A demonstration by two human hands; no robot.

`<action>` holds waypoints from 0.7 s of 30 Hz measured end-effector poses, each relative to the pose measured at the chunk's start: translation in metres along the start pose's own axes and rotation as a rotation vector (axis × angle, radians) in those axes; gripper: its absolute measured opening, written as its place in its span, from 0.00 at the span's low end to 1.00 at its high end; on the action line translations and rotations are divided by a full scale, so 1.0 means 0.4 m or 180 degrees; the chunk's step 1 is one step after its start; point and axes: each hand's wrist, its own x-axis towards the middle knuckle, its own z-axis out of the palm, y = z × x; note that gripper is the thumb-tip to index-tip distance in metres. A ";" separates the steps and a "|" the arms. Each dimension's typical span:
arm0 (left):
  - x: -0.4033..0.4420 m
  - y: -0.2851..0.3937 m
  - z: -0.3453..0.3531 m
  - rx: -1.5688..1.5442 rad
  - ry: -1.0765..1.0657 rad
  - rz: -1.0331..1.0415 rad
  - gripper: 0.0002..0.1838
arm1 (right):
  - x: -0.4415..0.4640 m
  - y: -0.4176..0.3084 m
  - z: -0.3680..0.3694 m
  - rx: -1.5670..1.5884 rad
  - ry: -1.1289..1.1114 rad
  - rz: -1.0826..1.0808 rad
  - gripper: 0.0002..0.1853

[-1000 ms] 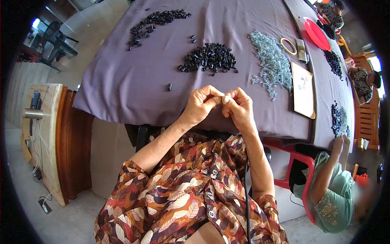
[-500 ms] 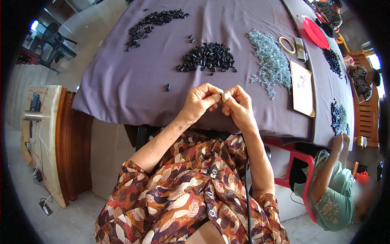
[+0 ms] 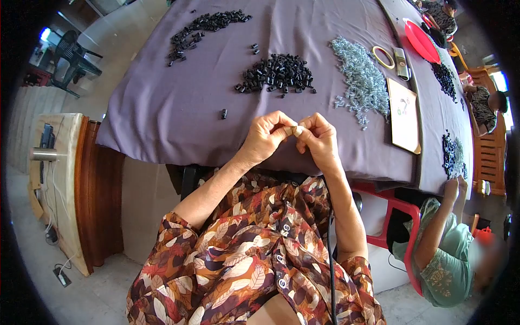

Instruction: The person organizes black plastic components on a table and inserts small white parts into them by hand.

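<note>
My left hand [image 3: 264, 140] and my right hand [image 3: 318, 142] meet fingertip to fingertip above the near edge of the purple-grey cloth [image 3: 179, 116]. Both are closed in a pinch, and what sits between the fingertips is too small and covered to name. Beyond them lies a heap of small black pieces [image 3: 277, 73]. One lone black piece [image 3: 224, 114] rests left of my hands. To the right spreads a heap of clear small pieces [image 3: 362, 81]. A longer strip of black pieces [image 3: 208, 24] is at the far left.
A cream card [image 3: 403, 116], a tape roll [image 3: 383, 57] and a red tray [image 3: 422, 41] lie on the right. A co-worker in green [image 3: 447, 265] sits on a red chair [image 3: 385, 225] at right; other people sit farther off. A wooden cabinet [image 3: 100, 200] stands left.
My hands stay together in almost the same place, with only small finger movements. The heaps on the cloth look the same.
</note>
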 end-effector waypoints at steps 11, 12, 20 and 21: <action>0.002 -0.003 -0.001 0.0054 -0.0020 0.0114 0.01 | 0.000 0.004 -0.003 -0.0369 0.0019 -0.0188 0.08; 0.004 0.003 -0.003 -0.0112 -0.0064 -0.0018 0.01 | 0.000 0.005 0.000 -0.0219 0.0022 -0.0183 0.07; 0.009 0.008 -0.002 -0.0765 -0.0112 -0.0586 0.04 | 0.004 0.007 0.000 0.0452 0.0047 -0.0035 0.08; 0.009 0.005 -0.003 -0.0752 -0.0184 -0.0554 0.04 | 0.004 0.004 -0.001 0.0485 0.0013 -0.0004 0.08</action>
